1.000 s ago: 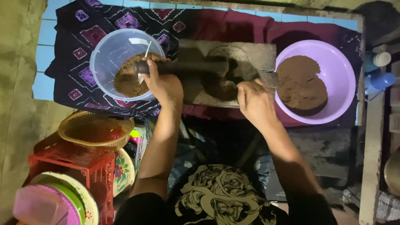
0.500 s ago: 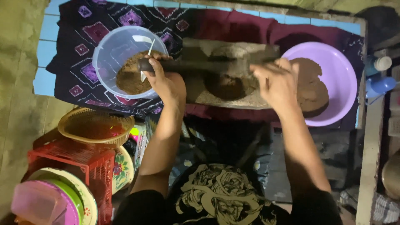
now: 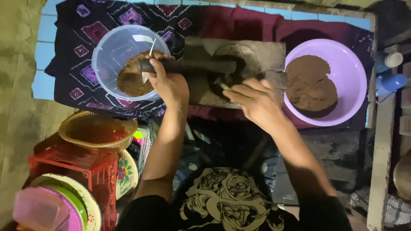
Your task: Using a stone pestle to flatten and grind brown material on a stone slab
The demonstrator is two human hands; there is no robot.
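My left hand (image 3: 170, 84) grips the left end of a dark stone roller (image 3: 195, 66) lying across a grey grinding slab (image 3: 261, 53). My right hand (image 3: 251, 100) has let go of the roller and reaches with its fingers into the dark brown paste (image 3: 233, 77) on the slab. To the left, a clear blue plastic bowl (image 3: 107, 47) holds brown ground powder (image 3: 130, 81) and a spoon (image 3: 147, 60). To the right, a purple basin (image 3: 353, 72) holds a mound of brown paste (image 3: 310, 87).
A dark patterned cloth (image 3: 98, 17) lies under the slab and bowls. At lower left are a woven basket (image 3: 97, 130), a red plastic rack (image 3: 75, 164), a floral plate (image 3: 127, 173) and stacked coloured plates (image 3: 64, 205). Blue bottles (image 3: 387, 72) stand at the right edge.
My right hand has left the roller's right end and moved left onto the paste on the slab. My left hand has kept its grip on the roller.
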